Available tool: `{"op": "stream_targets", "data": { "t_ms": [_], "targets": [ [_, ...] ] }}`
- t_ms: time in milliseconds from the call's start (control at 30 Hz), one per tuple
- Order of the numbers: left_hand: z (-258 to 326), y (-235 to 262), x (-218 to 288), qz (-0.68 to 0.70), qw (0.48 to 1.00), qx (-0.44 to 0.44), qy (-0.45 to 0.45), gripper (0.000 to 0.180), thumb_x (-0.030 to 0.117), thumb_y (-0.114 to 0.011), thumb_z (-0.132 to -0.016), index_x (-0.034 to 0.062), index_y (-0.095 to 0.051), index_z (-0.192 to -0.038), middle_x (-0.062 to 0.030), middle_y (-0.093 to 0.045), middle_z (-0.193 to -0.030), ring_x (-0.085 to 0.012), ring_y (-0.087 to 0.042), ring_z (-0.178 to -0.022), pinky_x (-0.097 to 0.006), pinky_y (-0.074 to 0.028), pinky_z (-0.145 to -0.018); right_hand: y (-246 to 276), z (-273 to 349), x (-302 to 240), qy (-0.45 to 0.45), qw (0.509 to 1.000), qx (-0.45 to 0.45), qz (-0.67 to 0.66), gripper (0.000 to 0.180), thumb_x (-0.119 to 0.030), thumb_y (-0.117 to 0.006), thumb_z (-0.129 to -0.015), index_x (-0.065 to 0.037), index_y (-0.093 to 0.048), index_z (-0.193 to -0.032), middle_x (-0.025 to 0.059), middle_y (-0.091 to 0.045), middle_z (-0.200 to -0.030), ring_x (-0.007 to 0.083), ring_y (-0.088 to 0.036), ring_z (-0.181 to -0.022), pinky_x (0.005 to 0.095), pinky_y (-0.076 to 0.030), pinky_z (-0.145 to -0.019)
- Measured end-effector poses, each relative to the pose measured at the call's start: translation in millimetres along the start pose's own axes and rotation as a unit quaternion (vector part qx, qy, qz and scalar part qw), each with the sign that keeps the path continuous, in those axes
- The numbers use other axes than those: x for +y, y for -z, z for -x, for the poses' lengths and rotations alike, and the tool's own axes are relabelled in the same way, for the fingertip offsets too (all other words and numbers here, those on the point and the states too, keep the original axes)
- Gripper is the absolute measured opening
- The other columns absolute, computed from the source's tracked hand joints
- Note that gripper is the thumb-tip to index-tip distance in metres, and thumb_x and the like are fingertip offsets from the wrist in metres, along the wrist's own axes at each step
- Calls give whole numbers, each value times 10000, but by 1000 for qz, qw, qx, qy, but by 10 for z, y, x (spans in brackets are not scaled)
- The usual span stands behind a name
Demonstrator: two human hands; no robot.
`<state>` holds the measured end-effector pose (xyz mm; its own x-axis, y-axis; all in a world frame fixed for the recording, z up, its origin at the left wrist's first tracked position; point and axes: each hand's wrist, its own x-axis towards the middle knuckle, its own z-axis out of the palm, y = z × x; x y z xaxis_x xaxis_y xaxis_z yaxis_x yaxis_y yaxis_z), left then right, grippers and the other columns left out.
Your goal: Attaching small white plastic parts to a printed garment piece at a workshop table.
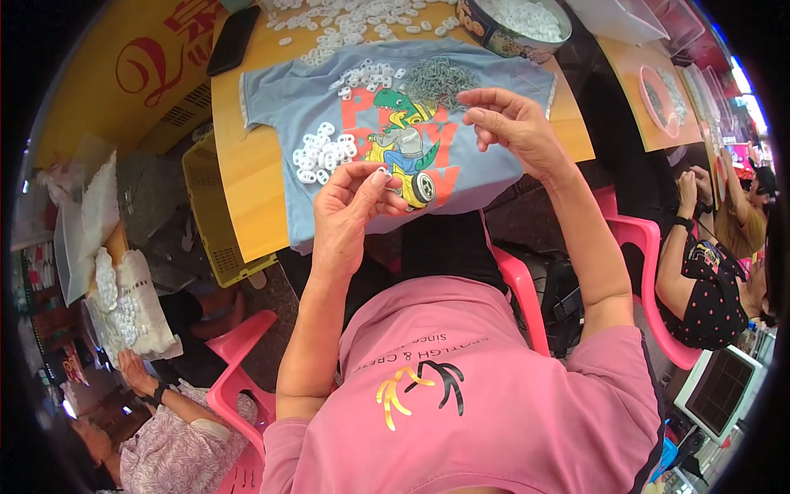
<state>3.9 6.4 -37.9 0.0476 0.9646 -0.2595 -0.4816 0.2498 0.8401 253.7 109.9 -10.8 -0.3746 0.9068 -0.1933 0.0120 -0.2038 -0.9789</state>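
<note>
My left hand (347, 207) is held over the near edge of a blue-grey T-shirt (271, 103) with a dinosaur print. Its thumb and fingertips are pinched together on a small white plastic piece, mostly covered by the fingers. To the right, my right hand (531, 136) hovers above the shirt with thumb and forefinger apart, and nothing shows between them. Just beyond its fingertips lies a tangled heap of small grey-green pieces (440, 81). Loose white oval plastic pieces with holes (325, 155) are piled left of the print, and a smaller group (370, 76) lies farther back.
The shirt covers part of a wooden table (239, 189). At the back are many scattered white pieces (337, 25), a round tin (527, 33) full of them, and a black phone (234, 39). Pink chairs (650, 247) and other people sit on both sides. A yellow crate (216, 214) stands left.
</note>
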Motion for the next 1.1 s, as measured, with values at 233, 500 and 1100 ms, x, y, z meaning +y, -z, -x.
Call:
{"op": "stream_targets", "data": {
  "t_ms": [233, 500, 1100],
  "targets": [
    [2, -17, 0, -5, 1000, -3, 4, 180, 111, -609, -949, -17, -576, -1071, -127, -686, -931, -163, -680, -720, -253, -540, -655, -136, 66, -11, -12, 993, -35, -115, 302, -132, -635, -930, 13, -605, -1194, 84, -674, -983, 69, -571, -688, 237, -524, -668],
    [-3, -29, 9, -19, 1000, -3, 9, 181, 120, -608, -951, -13, -577, -1069, -119, -683, -926, -159, -679, -720, -252, -533, -654, -198, 90, -9, -1, 989, -46, -143, 216, -114, -643, -924, -10, -629, -1113, 102, -670, -961, 83, -583, -675, 270, -543, -650],
    [-51, -63, -3, -24, 1000, -7, 14, 205, 111, -624, -939, -24, -575, -1085, -123, -681, -931, -160, -678, -737, -253, -538, -671, -148, 92, 49, -7, 998, -11, -62, 257, -154, -648, -928, 13, -648, -1124, -8, -600, -826, 53, -549, -685, 239, -508, -677]
  ]
}}
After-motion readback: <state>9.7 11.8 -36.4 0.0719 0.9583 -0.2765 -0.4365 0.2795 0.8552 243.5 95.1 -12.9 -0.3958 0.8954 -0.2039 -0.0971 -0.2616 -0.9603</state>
